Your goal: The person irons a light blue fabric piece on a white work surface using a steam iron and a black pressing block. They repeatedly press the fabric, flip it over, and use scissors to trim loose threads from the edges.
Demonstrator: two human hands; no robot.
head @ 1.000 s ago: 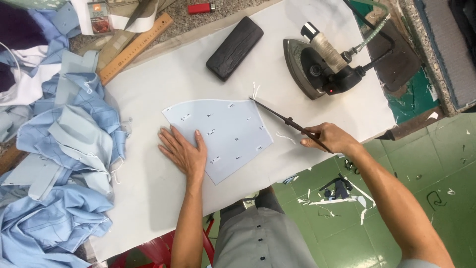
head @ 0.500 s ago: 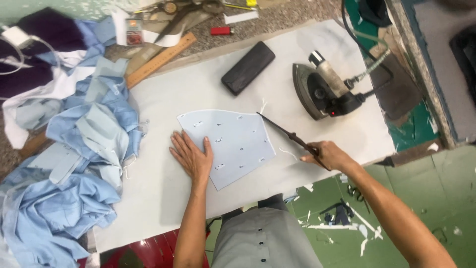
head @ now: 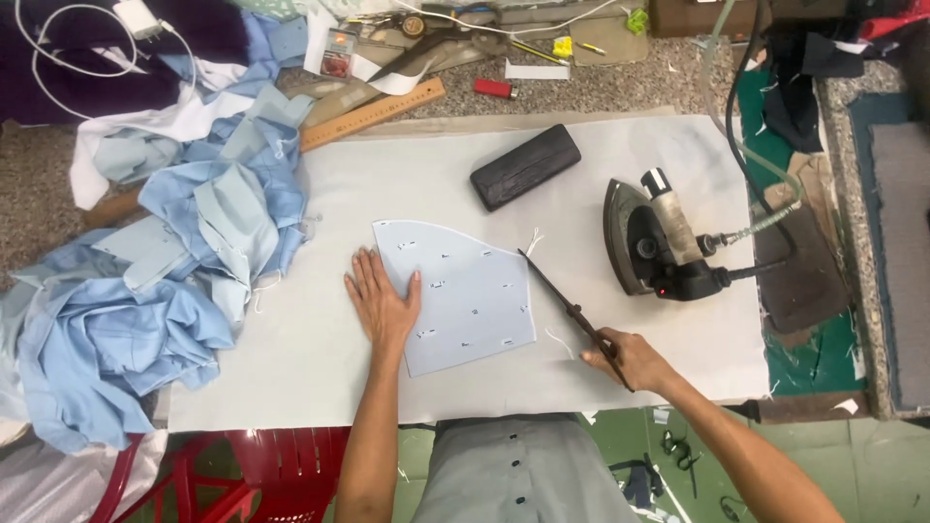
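A light blue cut fabric piece [head: 465,291] with small printed marks lies flat on the white pressing cloth [head: 387,174]. My left hand [head: 383,302] rests flat, fingers spread, on the piece's left edge. My right hand [head: 625,358] grips the handles of long dark scissors [head: 567,302], whose blades point up-left, tips touching the piece's upper right corner. Loose white threads lie beside that corner and near the right edge.
A heavy steam iron [head: 659,242] with hose stands at right. A black oblong block [head: 525,167] lies behind the piece. A wooden ruler [head: 373,113], a red lighter [head: 494,88] and a heap of blue shirt parts [head: 184,261] lie at left. A red plastic stool [head: 262,465] is below.
The view has tilted so the table sits lower in frame. Both hands keep their places on the fabric piece and the scissors; the scissors stay at the piece's right corner.
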